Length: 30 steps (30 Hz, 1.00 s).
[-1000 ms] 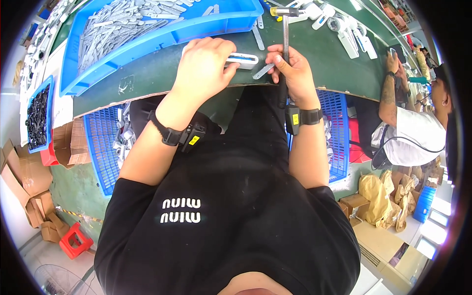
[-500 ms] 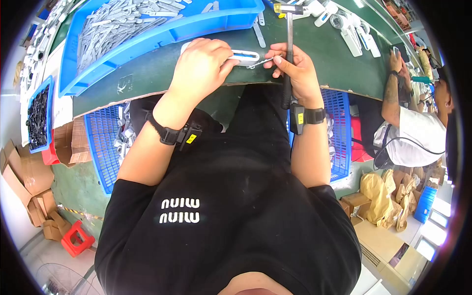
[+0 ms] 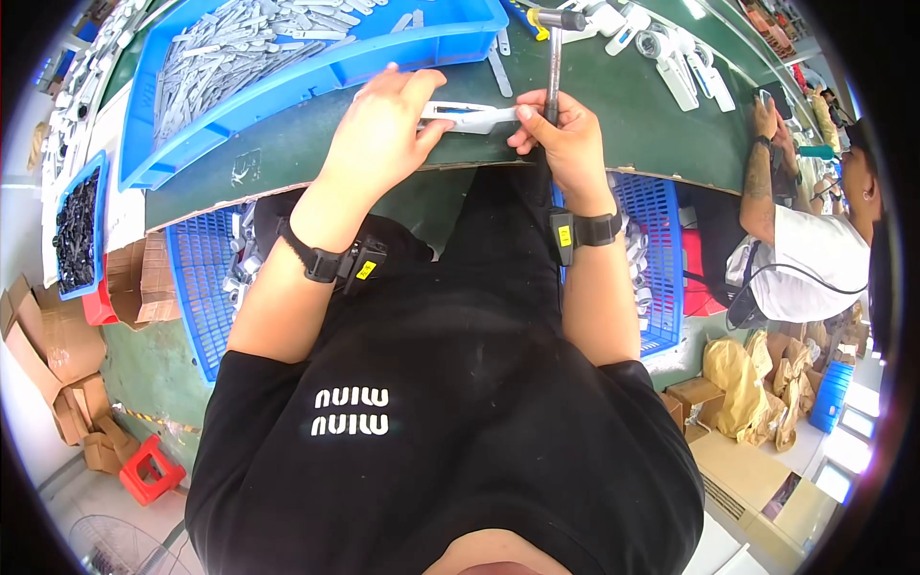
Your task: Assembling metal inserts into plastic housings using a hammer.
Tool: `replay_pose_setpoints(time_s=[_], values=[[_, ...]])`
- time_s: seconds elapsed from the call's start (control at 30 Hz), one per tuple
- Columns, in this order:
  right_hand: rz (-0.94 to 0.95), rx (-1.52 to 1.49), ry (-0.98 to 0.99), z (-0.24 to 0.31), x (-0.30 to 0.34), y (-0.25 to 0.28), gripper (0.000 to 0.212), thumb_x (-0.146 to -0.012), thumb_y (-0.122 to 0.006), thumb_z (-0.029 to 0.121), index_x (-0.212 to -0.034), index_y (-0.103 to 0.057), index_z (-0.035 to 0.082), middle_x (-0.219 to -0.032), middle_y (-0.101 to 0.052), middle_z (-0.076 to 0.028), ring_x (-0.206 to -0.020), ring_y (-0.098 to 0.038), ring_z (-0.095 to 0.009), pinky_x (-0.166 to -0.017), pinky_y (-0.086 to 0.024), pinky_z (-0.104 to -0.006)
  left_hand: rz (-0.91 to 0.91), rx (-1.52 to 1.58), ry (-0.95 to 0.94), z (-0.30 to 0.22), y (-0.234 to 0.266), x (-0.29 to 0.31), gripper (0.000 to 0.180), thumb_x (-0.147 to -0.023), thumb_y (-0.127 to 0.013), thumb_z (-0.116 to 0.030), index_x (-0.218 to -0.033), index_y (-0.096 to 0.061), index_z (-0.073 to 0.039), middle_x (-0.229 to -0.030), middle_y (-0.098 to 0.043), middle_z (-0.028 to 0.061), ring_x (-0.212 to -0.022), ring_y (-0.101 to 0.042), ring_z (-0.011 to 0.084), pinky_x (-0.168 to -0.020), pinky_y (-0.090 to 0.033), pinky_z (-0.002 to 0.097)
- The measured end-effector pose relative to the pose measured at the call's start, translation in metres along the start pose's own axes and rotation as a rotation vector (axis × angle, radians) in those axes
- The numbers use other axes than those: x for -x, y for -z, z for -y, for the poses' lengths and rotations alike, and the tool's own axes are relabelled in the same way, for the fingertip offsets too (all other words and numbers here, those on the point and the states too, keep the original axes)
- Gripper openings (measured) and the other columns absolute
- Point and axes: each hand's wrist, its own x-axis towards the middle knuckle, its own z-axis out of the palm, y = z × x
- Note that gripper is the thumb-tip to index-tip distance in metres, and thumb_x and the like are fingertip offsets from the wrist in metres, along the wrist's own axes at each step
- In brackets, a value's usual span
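My left hand [image 3: 383, 125] grips a white plastic handle-like part [image 3: 458, 122] with a slot along it. Its other end is hidden by the palm and fingers. My right hand [image 3: 568, 149] is closed, thumb and forefinger pinching a flat grey strip [image 3: 498, 116] that meets the white part's right end. The same hand keeps a hammer [image 3: 554, 72] upright against its fingers, head away from me, dark grip toward my lap. Both hands are just above the green tabletop [image 3: 287, 144], near its front edge.
Beyond my left hand is a blue tray [image 3: 316, 77] of grey strips. Some strips [image 3: 500, 72] lie beside it. White parts [image 3: 680, 72] rest at far right. Blue crates [image 3: 196, 297] sit below the table edge. A co-worker [image 3: 805, 249] sits at right, hands raised.
The grey strip, earlier angled below the white part's end, is now lined up against it. My right hand and the hammer have shifted slightly left; the left hand's fingers have lifted.
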Motion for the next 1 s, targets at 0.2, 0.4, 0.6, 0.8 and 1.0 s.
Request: replay_pose_setpoints(time_s=[0.2,0.4,0.6,0.8,1.0], values=[[-0.099,0.023,-0.006,0.008,-0.001,-0.014,0.018,-0.105,-0.079,0.010,-0.113,-0.074,-0.005,-0.089,-0.078,-0.010,-0.063,-0.070,-0.011,-0.055,-0.053,-0.0239,0.144,0.144,0.110,0.010,0.006,-0.004,0.054,-0.084,-0.095,-0.024,-0.130,-0.071,-0.009,-0.104,-0.081,0.0099,-0.107,-0.075,0.0348,-0.094,-0.058,0.0469],[-0.123,0.202,-0.051,0.028,0.003,-0.049,0.017,-0.100,-0.083,0.017,-0.104,-0.079,0.001,-0.080,-0.077,-0.001,-0.052,-0.055,-0.004,-0.047,-0.044,-0.0228,0.098,0.221,0.171,0.012,0.001,0.000,0.055,-0.081,-0.096,-0.026,-0.127,-0.071,-0.009,-0.097,-0.082,0.0080,-0.095,-0.076,0.0343,-0.089,-0.059,0.0464],[-0.152,0.319,-0.053,0.031,-0.010,-0.059,0.020,-0.100,-0.084,0.018,-0.102,-0.078,0.000,-0.077,-0.076,-0.001,-0.053,-0.056,-0.004,-0.048,-0.044,-0.0246,0.019,0.205,0.145,0.015,-0.003,0.005,0.055,-0.080,-0.097,-0.026,-0.124,-0.069,-0.008,-0.099,-0.081,0.0115,-0.096,-0.077,0.0364,-0.087,-0.060,0.0456],[-0.129,0.414,-0.092,0.032,-0.008,-0.055,0.017,-0.099,-0.084,0.018,-0.098,-0.079,0.002,-0.072,-0.071,0.002,-0.054,-0.055,-0.004,-0.049,-0.041,-0.0248,0.013,0.209,0.108,0.016,-0.003,0.006,0.043,-0.079,-0.097,-0.027,-0.108,-0.073,-0.006,-0.093,-0.078,0.0104,-0.091,-0.075,0.0348,-0.084,-0.059,0.0454],[-0.129,0.616,0.008,0.028,-0.011,-0.054,0.020,-0.097,-0.086,0.020,-0.098,-0.080,0.000,-0.067,-0.060,0.005,-0.063,-0.048,-0.003,-0.056,-0.038,-0.0284,-0.069,0.184,-0.005,0.023,-0.009,0.010,0.032,-0.077,-0.097,-0.027,-0.090,-0.077,-0.005,-0.088,-0.078,0.0091,-0.086,-0.074,0.0308,-0.081,-0.060,0.0428]])
